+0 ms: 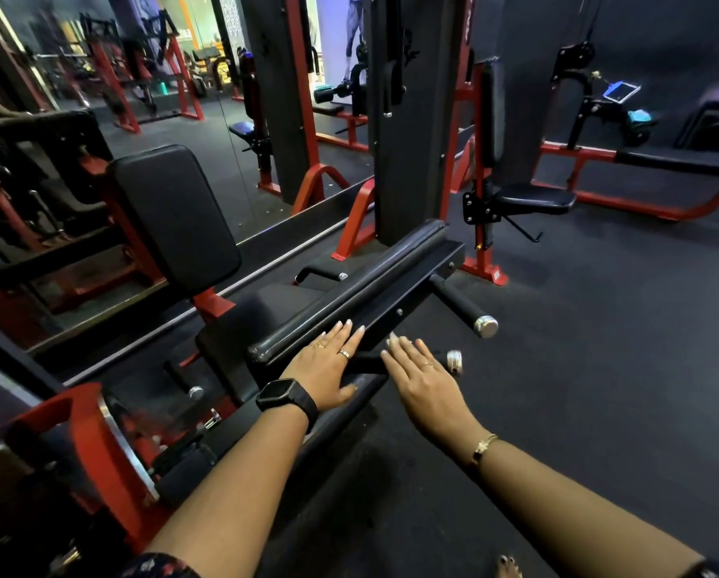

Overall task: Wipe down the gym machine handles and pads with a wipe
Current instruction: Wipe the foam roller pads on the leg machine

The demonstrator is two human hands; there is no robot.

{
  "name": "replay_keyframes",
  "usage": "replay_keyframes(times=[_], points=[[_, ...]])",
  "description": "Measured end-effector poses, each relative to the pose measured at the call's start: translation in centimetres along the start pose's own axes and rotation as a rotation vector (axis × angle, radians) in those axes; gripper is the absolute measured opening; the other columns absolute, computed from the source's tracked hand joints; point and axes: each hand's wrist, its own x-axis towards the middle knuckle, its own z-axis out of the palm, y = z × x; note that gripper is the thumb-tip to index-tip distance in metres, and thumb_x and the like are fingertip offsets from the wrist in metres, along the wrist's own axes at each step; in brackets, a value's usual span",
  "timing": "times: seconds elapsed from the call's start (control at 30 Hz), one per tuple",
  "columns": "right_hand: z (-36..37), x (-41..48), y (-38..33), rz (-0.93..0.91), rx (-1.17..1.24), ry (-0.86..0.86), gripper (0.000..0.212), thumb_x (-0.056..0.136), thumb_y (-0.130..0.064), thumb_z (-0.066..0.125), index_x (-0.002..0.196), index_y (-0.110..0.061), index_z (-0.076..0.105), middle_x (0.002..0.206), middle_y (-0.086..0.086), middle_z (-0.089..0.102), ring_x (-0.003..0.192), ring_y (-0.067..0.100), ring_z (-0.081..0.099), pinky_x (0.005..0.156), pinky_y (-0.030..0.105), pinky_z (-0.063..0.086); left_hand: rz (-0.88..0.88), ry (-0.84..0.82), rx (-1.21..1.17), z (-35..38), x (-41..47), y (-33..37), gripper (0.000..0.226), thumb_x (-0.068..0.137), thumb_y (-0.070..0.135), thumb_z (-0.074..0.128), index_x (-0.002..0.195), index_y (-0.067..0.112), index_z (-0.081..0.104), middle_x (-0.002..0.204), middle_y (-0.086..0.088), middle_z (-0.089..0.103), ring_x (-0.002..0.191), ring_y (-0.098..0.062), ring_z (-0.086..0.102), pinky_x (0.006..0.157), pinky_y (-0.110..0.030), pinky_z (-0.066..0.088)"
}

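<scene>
Left hand (328,369) flat on machine bar (416,285), right hand (420,379) flat over handle (453,361), both empty; dark floor (599,369), mirror wall (207,131).

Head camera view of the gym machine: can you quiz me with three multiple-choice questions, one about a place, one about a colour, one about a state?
1. Where does the left hand rest?
A) on the black bar beside the long pad
B) on the backrest
C) on the floor

2. What colour is the machine frame?
A) blue
B) red
C) yellow

3. How is the right hand?
A) gripping a wipe
B) clenched in a fist
C) fingers straight, holding nothing

Answers:
1 A: its palm lies flat on the bar next to the pad.
2 B: the frame tubes are red.
3 C: its fingers are extended and no wipe shows.
</scene>
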Motion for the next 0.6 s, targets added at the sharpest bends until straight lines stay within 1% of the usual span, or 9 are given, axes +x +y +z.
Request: replay_keyframes(times=[0.07, 0.17, 0.27, 0.33, 0.37, 0.43, 0.47, 0.53, 0.6], points=[[-0.9, -1.2, 2.1, -0.112, -0.016, -0.01, 0.047, 0.087, -0.006, 0.035, 0.128, -0.003, 0.059, 0.138, 0.015, 0.053, 0.127, 0.026, 0.051, 0.111, 0.043, 0.032, 0.002, 0.007, -0.012, 0.1, 0.0, -0.1, 0.091, 0.091, 0.045, 0.053, 0.154, 0.021, -0.009, 0.163, -0.006, -0.007, 0.15, -0.017, -0.004, 0.119, -0.03, -0.001], [-2.3, -2.6, 4.5, -0.033, -0.024, 0.03, 0.044, 0.089, -0.002, 0.035, 0.123, -0.002, 0.063, 0.134, 0.012, 0.056, 0.122, 0.025, 0.056, 0.106, 0.047, 0.041, 0.001, 0.011, -0.028, 0.2, 0.0, -0.2, 0.09, 0.092, 0.043, 0.051, 0.154, 0.023, -0.01, 0.163, -0.004, -0.008, 0.15, -0.017, -0.005, 0.119, -0.029, -0.003], [-2.1, -1.4, 4.6, 0.169, -0.081, 0.042, 0.038, 0.082, -0.001, 0.039, 0.101, -0.003, 0.072, 0.104, 0.013, 0.071, 0.101, 0.028, 0.068, 0.104, 0.048, 0.039, 0.0, 0.018, -0.028, 0.3, 0.0, -0.2, 0.091, 0.092, 0.045, 0.051, 0.154, 0.023, -0.011, 0.163, -0.004, -0.009, 0.15, -0.016, -0.005, 0.117, -0.027, -0.005], [-1.9, 0.2, 3.5, 0.214, -0.093, -0.014, 0.019, 0.076, 0.0, 0.057, 0.087, -0.008, 0.071, 0.084, 0.01, 0.071, 0.087, 0.029, 0.069, 0.106, 0.043, 0.032, -0.004, 0.009, -0.033, 0.2, 0.0, -0.1, 0.092, 0.091, 0.045, 0.052, 0.154, 0.023, -0.012, 0.163, -0.003, -0.009, 0.15, -0.016, -0.005, 0.118, -0.028, -0.004], [-1.8, 0.7, 2.8, 0.209, -0.083, -0.043, 0.018, 0.07, -0.001, 0.069, 0.086, -0.008, 0.072, 0.083, 0.01, 0.071, 0.085, 0.028, 0.069, 0.105, 0.043, 0.035, -0.006, 0.004, -0.036, 0.2, 0.0, -0.1, 0.092, 0.091, 0.046, 0.053, 0.154, 0.023, -0.012, 0.163, -0.003, -0.009, 0.15, -0.016, -0.005, 0.118, -0.028, -0.004], [-1.4, 0.8, 1.3, 0.136, -0.065, -0.054, 0.035, 0.062, -0.005, 0.081, 0.096, -0.004, 0.073, 0.094, 0.015, 0.072, 0.093, 0.03, 0.069, 0.097, 0.044, 0.045, -0.006, -0.001, -0.038, 0.1, 0.0, -0.1, 0.092, 0.092, 0.046, 0.053, 0.154, 0.023, -0.012, 0.163, -0.004, -0.009, 0.15, -0.016, -0.005, 0.118, -0.028, -0.003], [-1.2, 0.4, 1.1, 0.088, -0.063, -0.028, 0.039, 0.066, -0.006, 0.078, 0.104, -0.002, 0.071, 0.103, 0.017, 0.071, 0.1, 0.031, 0.068, 0.097, 0.044, 0.046, -0.004, 0.001, -0.036, 0.1, 0.0, -0.1, 0.092, 0.092, 0.046, 0.052, 0.154, 0.023, -0.012, 0.163, -0.004, -0.009, 0.15, -0.016, -0.005, 0.118, -0.028, -0.003], [-1.3, -0.9, 1.6, -0.004, -0.047, 0.018, 0.037, 0.082, -0.005, 0.055, 0.117, -0.002, 0.066, 0.121, 0.018, 0.064, 0.115, 0.03, 0.06, 0.103, 0.043, 0.04, -0.002, 0.007, -0.03, 0.1, 0.0, -0.1, 0.092, 0.093, 0.047, 0.051, 0.154, 0.023, -0.012, 0.163, -0.004, -0.009, 0.15, -0.016, -0.005, 0.117, -0.028, -0.003], [-1.6, -2.5, 2.9, -0.02, -0.031, 0.01, 0.044, 0.089, -0.004, 0.037, 0.127, -0.003, 0.059, 0.135, 0.016, 0.055, 0.126, 0.027, 0.052, 0.111, 0.043, 0.035, 0.0, 0.007, -0.03, 0.1, 0.0, -0.1, 0.091, 0.092, 0.048, 0.051, 0.154, 0.023, -0.012, 0.163, -0.004, -0.008, 0.15, -0.017, -0.004, 0.118, -0.028, -0.003]])
